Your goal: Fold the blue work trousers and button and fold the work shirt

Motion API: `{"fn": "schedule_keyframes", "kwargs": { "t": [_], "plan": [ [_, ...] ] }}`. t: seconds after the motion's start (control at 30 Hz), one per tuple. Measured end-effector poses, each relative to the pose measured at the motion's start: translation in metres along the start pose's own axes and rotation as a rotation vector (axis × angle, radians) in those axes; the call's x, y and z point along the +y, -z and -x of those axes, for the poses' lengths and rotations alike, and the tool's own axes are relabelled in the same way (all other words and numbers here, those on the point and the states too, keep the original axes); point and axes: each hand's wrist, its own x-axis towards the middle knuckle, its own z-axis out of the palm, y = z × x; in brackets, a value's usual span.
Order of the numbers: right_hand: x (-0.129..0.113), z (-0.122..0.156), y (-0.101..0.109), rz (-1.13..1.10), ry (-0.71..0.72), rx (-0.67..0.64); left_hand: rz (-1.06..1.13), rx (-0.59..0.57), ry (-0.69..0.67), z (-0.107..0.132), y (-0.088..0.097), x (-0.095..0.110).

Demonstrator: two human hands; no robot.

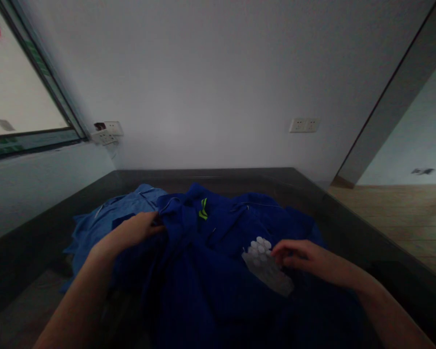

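A dark blue garment (199, 261) with a bright yellow-green mark near its top lies spread in loose folds before me. My left hand (140, 227) rests on the garment's left side, its visible fingers slightly apart. On the right part of the cloth sits a small clear plastic bag (268, 271) with several white round discs (259, 247) showing at its upper end. The fingers of my right hand (301, 254) are bent and a little apart beside the discs, with the fingertips at the bag's edge. Lighter blue cloth (119, 208) lies to the left, partly under the garment.
Beneath the cloth is a dark table (232, 175) whose far edge meets a pale wall (203, 97). Wall sockets (304, 125) are at right, with more sockets (109, 132) at left near a window frame (51, 82). Wooden flooring (403, 208) shows beyond the table's right edge.
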Motion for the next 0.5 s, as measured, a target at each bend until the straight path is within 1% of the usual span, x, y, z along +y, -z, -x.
{"fn": "schedule_keyframes", "kwargs": {
  "t": [0.1,0.17,0.23,0.27,0.3,0.33,0.37,0.4,0.43,0.5],
  "plan": [
    [-0.004,-0.021,0.022,0.124,-0.001,0.179,-0.092,0.088,0.087,0.008,0.021,-0.008],
    [-0.003,-0.038,0.031,0.199,0.01,0.262,-0.109,0.243,0.104,0.011,0.028,-0.003],
    [0.002,-0.058,0.033,0.27,0.045,0.315,-0.088,0.432,0.036,0.011,0.025,0.01],
    [0.007,-0.068,0.031,0.314,0.071,0.339,-0.072,0.511,-0.026,0.01,0.02,0.019],
    [0.013,-0.079,0.027,0.366,0.096,0.365,-0.052,0.561,-0.102,0.007,0.012,0.029],
    [0.021,-0.09,0.022,0.424,0.114,0.393,-0.038,0.571,-0.187,0.003,0.002,0.037],
    [0.028,-0.1,0.015,0.483,0.118,0.42,-0.032,0.532,-0.271,-0.001,-0.008,0.044],
    [0.036,-0.11,0.007,0.534,0.106,0.438,-0.036,0.46,-0.346,-0.005,-0.019,0.049],
    [0.043,-0.118,-0.001,0.575,0.083,0.442,-0.047,0.358,-0.404,-0.009,-0.029,0.051],
    [0.056,-0.132,-0.017,0.623,0.051,0.4,-0.054,0.134,-0.437,-0.014,-0.045,0.049]
  ]
}}
